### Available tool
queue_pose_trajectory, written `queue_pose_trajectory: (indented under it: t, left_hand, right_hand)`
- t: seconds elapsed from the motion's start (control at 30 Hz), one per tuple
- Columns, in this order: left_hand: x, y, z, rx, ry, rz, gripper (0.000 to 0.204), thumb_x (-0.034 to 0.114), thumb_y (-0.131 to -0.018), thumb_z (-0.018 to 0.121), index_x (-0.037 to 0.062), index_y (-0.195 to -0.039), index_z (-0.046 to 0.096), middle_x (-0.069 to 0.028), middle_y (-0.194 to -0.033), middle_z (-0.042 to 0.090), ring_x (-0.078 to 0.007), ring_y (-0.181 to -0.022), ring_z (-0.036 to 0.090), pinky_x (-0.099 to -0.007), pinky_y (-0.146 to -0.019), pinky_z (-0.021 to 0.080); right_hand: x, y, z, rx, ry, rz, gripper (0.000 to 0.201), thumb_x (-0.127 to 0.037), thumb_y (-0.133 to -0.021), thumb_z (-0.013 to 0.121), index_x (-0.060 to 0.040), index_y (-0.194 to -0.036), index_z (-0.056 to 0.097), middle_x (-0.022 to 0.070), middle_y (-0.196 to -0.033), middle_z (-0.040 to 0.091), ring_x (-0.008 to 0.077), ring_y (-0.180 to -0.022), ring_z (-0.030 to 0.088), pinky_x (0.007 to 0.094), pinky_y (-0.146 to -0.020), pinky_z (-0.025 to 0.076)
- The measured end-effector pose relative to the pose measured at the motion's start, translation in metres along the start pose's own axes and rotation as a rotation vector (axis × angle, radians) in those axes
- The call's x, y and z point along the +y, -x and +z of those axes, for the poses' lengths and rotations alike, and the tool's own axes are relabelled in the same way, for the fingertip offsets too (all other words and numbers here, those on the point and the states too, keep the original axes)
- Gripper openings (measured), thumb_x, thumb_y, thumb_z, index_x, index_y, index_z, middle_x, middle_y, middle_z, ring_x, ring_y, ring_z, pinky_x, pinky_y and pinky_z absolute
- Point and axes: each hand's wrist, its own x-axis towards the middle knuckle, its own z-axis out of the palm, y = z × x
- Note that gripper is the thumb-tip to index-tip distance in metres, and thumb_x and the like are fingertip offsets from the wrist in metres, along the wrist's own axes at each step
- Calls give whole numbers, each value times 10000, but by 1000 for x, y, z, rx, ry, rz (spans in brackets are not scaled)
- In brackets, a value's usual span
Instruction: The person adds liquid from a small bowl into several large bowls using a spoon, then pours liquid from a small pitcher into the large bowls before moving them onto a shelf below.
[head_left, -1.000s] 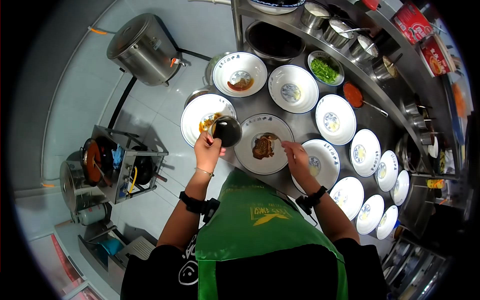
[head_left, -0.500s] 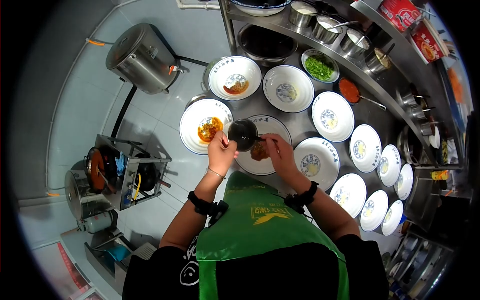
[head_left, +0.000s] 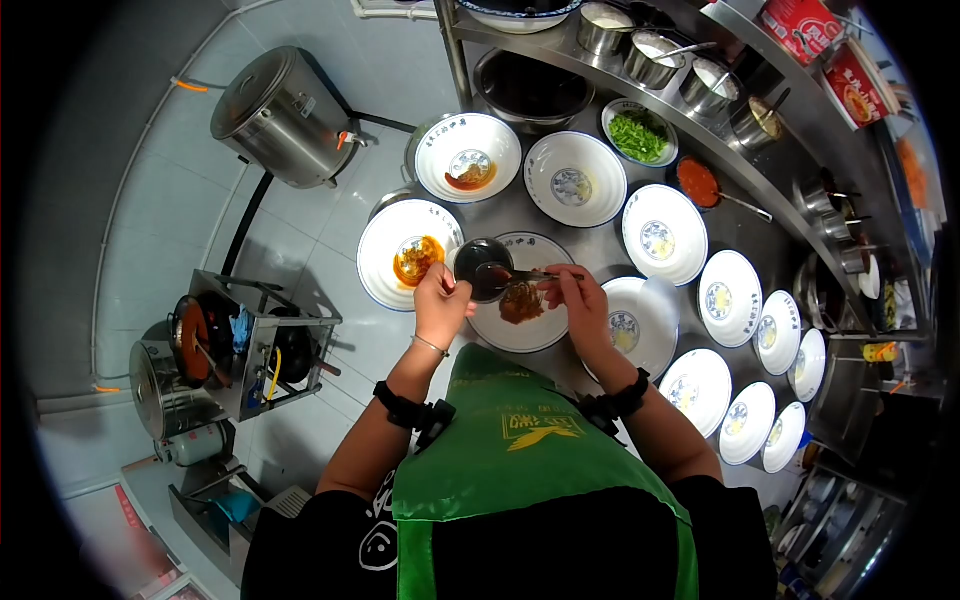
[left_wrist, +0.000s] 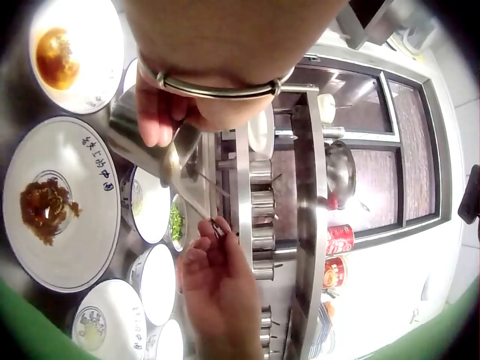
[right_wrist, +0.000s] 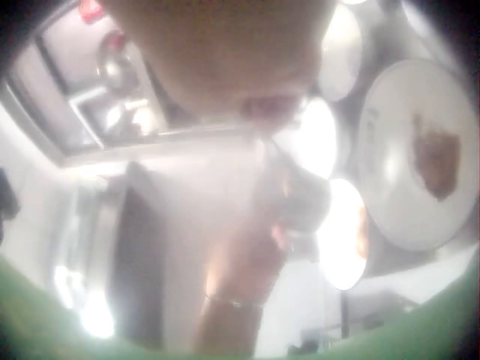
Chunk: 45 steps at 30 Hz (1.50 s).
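My left hand (head_left: 440, 305) grips a metal cup (head_left: 480, 262) of dark liquid above the left edge of a white bowl (head_left: 545, 330) that has brown sauce at its bottom. Between the fingers of my right hand (head_left: 588, 315) is the handle of a spoon (head_left: 530, 275), its head over the cup's mouth. The left wrist view shows the cup (left_wrist: 139, 139) in my left hand (left_wrist: 161, 116) and the spoon handle pinched by my right hand (left_wrist: 217, 289). The right wrist view is blurred; the sauce bowl (right_wrist: 397, 187) appears at its right.
A bowl with orange-brown sauce (head_left: 385, 280) stands left of the cup, another sauced bowl (head_left: 435, 160) behind it. Several white bowls (head_left: 690, 215) fill the right side. Chopped greens (head_left: 640, 135), a red sauce container (head_left: 698, 182) and a steel shelf (head_left: 610, 70) lie beyond.
My left hand has carried the cup right, from beside the left bowl to over the sauce bowl's edge. My right hand has lifted the spoon out of the sauce bowl to the cup.
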Motion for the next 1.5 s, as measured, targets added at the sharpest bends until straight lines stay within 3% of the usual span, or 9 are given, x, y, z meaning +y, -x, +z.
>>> queue_pose_trajectory:
  t: [0.27, 0.57, 0.87, 1.03, 1.1, 1.27, 1.37, 1.43, 1.5]
  left_hand:
    - [-3, -11, 1, -21, 94, -55, 227, -39, -842, 563, 58, -793, 364, -69, -670, 530, -178, -519, 637, -265, -425, 510]
    - [1, -20, 1, -28, 132, -69, 229, -44, -835, 549, 74, -790, 359, -61, -660, 517, -188, -518, 641, -280, -420, 515]
    - [1, -21, 6, -22, 118, -87, 222, -53, -860, 527, 87, -791, 370, -49, -663, 543, -161, -510, 632, -282, -434, 539]
    - [3, -26, 14, -39, 101, -67, 224, -55, -858, 537, 76, -794, 366, -50, -665, 542, -154, -517, 631, -273, -427, 525]
    - [5, -28, 18, -42, 98, -69, 225, -56, -858, 539, 72, -794, 364, -50, -665, 541, -154, -520, 632, -271, -428, 523]
    - [10, -31, 32, -53, 54, -39, 236, -35, -837, 573, 59, -774, 365, -38, -641, 511, -123, -511, 605, -248, -430, 481]
    - [12, -31, 38, -107, -4, -8, 227, -44, -845, 561, 58, -781, 368, -42, -650, 521, -132, -520, 616, -252, -436, 499]
    - [13, -29, 41, -143, -40, 6, 219, -53, -855, 549, 58, -791, 371, -50, -671, 536, -145, -534, 630, -255, -442, 518]
    - [14, -25, 43, -142, -77, 20, 219, -59, -852, 547, 54, -786, 371, -51, -666, 538, -144, -527, 626, -256, -440, 517]
  right_hand:
    - [9, -6, -26, 95, -289, 149, 260, -194, -1038, 439, 0, -1128, 586, 98, -914, 683, 111, -736, 606, 236, -693, 495]
    - [35, -66, -87, 259, -480, 114, 241, -189, -1030, 455, -5, -1112, 587, 94, -904, 683, 100, -721, 591, 223, -684, 490]
    - [98, -146, -126, 378, 90, -145, 214, -136, -1018, 490, 10, -1141, 588, 46, -864, 624, 94, -718, 541, 226, -678, 494]
    - [50, -124, -112, 477, -142, -166, 223, -158, -1024, 475, 9, -1126, 582, 68, -869, 639, 91, -723, 550, 225, -679, 489]
    - [17, -98, -100, 428, -332, -95, 254, -195, -1032, 456, 10, -1118, 579, 84, -880, 655, 90, -728, 556, 224, -674, 476]
    - [-24, -34, -48, 197, -255, -17, 255, -189, -1030, 452, 6, -1129, 583, 80, -899, 672, 109, -747, 574, 246, -697, 473]
    - [-16, -17, -26, 72, 23, -83, 232, -151, -1021, 462, 12, -1128, 588, 91, -902, 673, 136, -803, 610, 287, -750, 492]
    - [-15, -15, -21, -30, 496, -381, 216, -117, -1014, 462, 20, -1121, 591, 109, -923, 680, 151, -858, 633, 311, -773, 502]
    - [-8, -11, -18, -12, 537, -415, 212, -117, -1011, 466, 25, -1102, 593, 125, -941, 686, 159, -854, 645, 311, -770, 511]
